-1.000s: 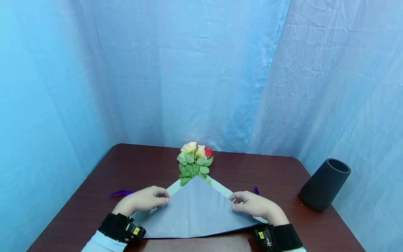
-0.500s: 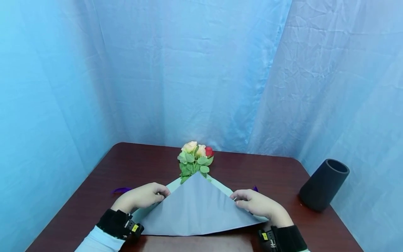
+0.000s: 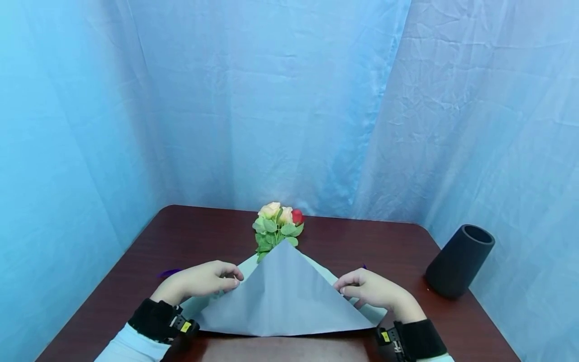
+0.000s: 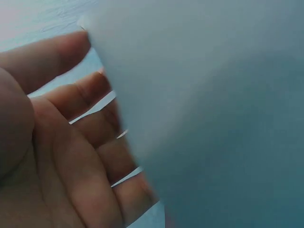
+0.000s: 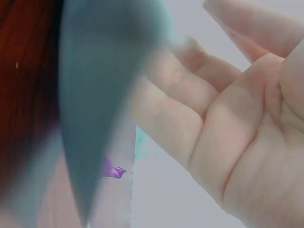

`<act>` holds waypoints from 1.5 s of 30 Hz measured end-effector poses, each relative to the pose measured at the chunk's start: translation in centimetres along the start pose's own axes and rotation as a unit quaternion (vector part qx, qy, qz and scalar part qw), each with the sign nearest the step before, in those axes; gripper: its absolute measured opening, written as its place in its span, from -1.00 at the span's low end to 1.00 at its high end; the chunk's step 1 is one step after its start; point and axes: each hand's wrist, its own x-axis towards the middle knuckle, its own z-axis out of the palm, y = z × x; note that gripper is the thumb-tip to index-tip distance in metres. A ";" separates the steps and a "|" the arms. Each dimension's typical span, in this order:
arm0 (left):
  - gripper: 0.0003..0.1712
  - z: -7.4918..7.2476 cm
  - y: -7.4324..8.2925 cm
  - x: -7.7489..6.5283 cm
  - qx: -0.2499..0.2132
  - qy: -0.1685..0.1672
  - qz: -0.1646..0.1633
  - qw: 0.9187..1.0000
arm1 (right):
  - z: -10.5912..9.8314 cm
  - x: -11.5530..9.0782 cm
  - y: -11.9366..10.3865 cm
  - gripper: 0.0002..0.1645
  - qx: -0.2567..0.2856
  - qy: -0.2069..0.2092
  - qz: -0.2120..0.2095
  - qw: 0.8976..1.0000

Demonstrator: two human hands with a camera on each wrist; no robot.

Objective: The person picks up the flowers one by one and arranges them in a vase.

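Paper (image 3: 280, 301): a blue-grey sheet at the near middle of the desk (image 3: 203, 231), between the two hands, its far tip pointing towards the flowers.
Green layer (image 3: 248, 265): pale, showing along both slanting sides behind the blue-grey; a second sheet or the same one's other face, I can't tell.
Left hand (image 3: 203, 279): beside the left slant, relaxed, thumb and fingers well apart, the fingertips out of sight behind the paper's edge.
Right hand (image 3: 373, 291): beside the right slant, relaxed too, fingers slightly bent, thumb away from them; how firmly it touches the paper I can't make out.
Flowers (image 3: 276, 229): two cream blooms and one red, with green leaves, just beyond the tip; their lower part is hidden by the paper.
Vase (image 3: 459, 264): dark, by the desk's right edge, well apart from the right hand.
Purple scrap (image 3: 169, 273): just past the left hand.
Curtain (image 3: 271, 100): blue, behind the desk.
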 end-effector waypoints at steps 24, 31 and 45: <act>-0.34 0.1 -0.4 -1.4 0.033 -0.069 0.052 0.996 | -0.1 -1.4 -0.2 -0.26 -0.024 -0.090 -0.047 0.995; -0.20 1.1 0.4 -1.5 0.094 -0.065 0.078 0.990 | 1.4 -1.3 -0.7 -0.10 -0.090 -0.081 -0.040 0.992; -0.02 2.5 0.4 -1.7 0.196 -0.063 0.017 0.978 | 3.2 -0.9 -1.4 0.02 -0.184 -0.076 -0.025 0.980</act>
